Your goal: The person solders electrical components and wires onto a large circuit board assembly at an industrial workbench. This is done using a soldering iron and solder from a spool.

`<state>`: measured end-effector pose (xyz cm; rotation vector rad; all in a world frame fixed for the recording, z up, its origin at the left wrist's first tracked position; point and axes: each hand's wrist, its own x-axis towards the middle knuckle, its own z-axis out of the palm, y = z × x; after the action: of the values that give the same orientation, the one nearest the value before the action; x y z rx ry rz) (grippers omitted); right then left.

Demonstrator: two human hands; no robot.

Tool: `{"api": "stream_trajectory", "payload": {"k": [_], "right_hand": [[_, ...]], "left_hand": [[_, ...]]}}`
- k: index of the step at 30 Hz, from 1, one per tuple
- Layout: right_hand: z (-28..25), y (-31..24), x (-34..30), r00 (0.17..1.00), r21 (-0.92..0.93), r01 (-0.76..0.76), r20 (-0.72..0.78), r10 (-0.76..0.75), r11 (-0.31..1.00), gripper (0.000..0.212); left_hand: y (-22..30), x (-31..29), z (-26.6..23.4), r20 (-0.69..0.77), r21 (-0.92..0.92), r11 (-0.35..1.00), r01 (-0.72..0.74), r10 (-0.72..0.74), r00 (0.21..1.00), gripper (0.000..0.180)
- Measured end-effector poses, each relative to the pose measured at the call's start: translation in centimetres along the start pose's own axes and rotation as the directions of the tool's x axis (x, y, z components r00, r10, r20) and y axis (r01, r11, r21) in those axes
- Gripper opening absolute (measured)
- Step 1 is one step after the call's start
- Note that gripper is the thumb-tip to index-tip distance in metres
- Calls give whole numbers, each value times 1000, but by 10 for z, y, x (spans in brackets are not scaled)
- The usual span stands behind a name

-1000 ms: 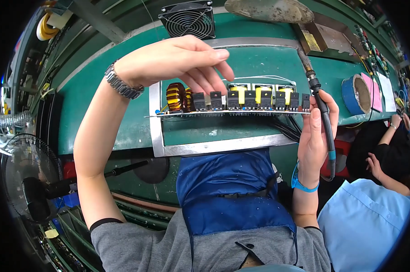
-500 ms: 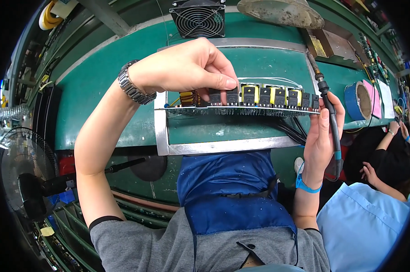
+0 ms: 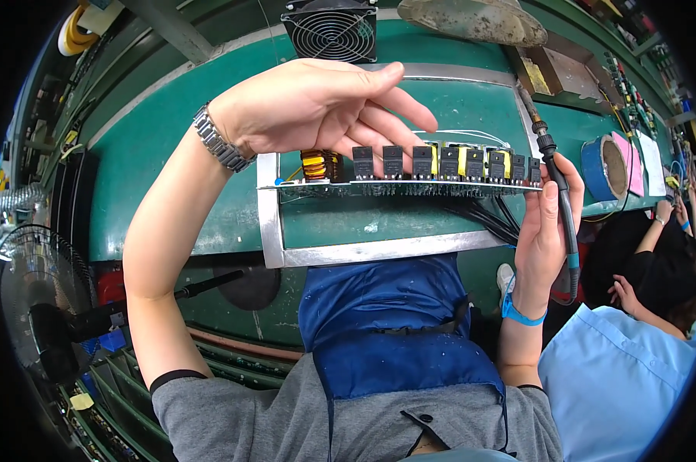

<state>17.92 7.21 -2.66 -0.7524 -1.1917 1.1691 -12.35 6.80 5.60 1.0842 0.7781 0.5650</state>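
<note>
A circuit board (image 3: 340,185) is held up nearly edge-on above the bench, its pins pointing down. A row of black transistors (image 3: 423,163) stands along its near edge, with yellow-wrapped parts behind them and a copper-wound coil (image 3: 319,165) at the left end. My left hand (image 3: 317,108) is open, palm turned toward me, with fingers spread; some fingertips reach behind the transistors at the left. My right hand (image 3: 542,239) grips the board's right end between thumb and fingers. It also keeps a soldering iron (image 3: 561,181) upright against the fingers, tip up.
A metal-edged frame (image 3: 386,250) lies on the green bench under the board. Behind stands a black fan (image 3: 332,35), with a metal lampshade-like cover (image 3: 475,21) beside it. A blue tape roll (image 3: 603,169) sits at the right, near another person's blue sleeve (image 3: 617,385).
My left hand has let go of a transistor and opened, its thumb lifting away and its fingers spreading. My right hand, the board and the iron have stayed nearly still.
</note>
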Motion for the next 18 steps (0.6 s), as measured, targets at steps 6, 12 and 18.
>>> {"api": "stream_trajectory", "payload": {"k": [6, 12, 18], "right_hand": [[0, 0, 1, 1000, -10, -7, -26, 6, 1000, 34], [0, 3, 6, 1000, -24, -3, 4, 3, 1000, 34], [2, 0, 5, 1000, -15, -25, -8, 25, 1000, 35]], "left_hand": [[-4, -1, 2, 70, -232, 973, 9, 7, 998, 74], [-6, -2, 3, 127, -373, 924, -82, 139, 982, 77], [-3, 3, 7, 49, -113, 979, -172, 178, 983, 75]]}}
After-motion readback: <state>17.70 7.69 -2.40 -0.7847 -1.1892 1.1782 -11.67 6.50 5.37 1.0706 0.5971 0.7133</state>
